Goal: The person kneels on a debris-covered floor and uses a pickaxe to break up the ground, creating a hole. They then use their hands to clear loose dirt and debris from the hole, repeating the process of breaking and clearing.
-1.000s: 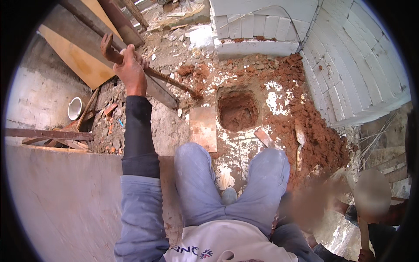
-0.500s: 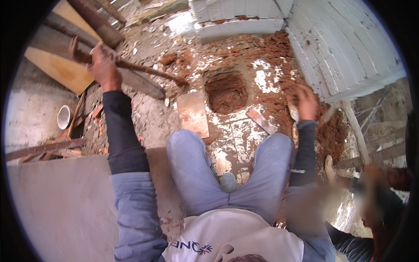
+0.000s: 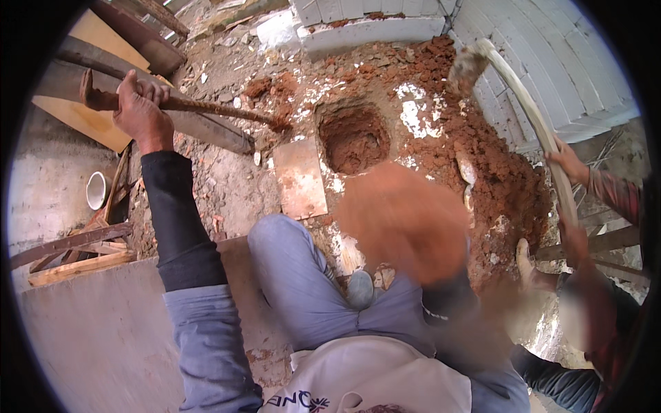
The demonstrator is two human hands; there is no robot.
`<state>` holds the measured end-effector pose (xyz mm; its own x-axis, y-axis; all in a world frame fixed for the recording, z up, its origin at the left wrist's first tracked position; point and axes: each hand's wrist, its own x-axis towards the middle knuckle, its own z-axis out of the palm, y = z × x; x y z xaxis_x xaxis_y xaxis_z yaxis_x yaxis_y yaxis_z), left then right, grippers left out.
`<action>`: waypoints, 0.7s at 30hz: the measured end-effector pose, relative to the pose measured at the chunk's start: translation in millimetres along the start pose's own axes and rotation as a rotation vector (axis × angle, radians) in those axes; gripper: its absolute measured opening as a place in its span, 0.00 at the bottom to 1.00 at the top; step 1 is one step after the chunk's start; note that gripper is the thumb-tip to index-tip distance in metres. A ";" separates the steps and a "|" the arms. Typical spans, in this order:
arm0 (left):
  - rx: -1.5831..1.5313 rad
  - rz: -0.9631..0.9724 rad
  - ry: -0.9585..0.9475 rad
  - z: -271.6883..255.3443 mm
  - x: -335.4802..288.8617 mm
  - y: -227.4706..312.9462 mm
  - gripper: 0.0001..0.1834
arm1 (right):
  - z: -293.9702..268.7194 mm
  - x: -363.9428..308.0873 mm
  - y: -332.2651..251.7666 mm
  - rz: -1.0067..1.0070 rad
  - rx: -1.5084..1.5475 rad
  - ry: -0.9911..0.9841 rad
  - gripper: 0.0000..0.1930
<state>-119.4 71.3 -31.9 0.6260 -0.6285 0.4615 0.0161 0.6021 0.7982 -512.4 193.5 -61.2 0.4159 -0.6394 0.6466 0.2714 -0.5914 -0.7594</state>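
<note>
My left hand is closed round a long rusty digging bar, near the bar's wider, bent end. The bar's other end rests on reddish soil left of a squarish hole dug in the ground. My right hand is raised close to the camera, over my right knee. Motion smears it, so its fingers cannot be made out, nor whether it holds anything. A flat soil-stained plate lies between the hole and my left knee.
Another person's hands grip a long curved wooden handle at the right; its soil-caked head is by the white block wall. Loose red soil is heaped along the right. Planks and a white bowl lie left.
My right hand has lifted from the soil at the right toward the camera, hiding the small slab near the hole. My left hand moved slightly left with the bar. The other person's wooden-handled tool has come into view.
</note>
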 end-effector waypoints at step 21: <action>0.191 0.080 -0.128 -91.2 47.0 -39.8 0.21 | -52.3 -6.3 -63.4 -0.444 0.328 0.710 0.29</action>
<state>-19.4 62.7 -77.3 0.5151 -0.6472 0.5620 -0.1850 0.5562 0.8102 -577.7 209.4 -13.3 -0.3908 -0.6031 0.6954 0.5593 -0.7556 -0.3410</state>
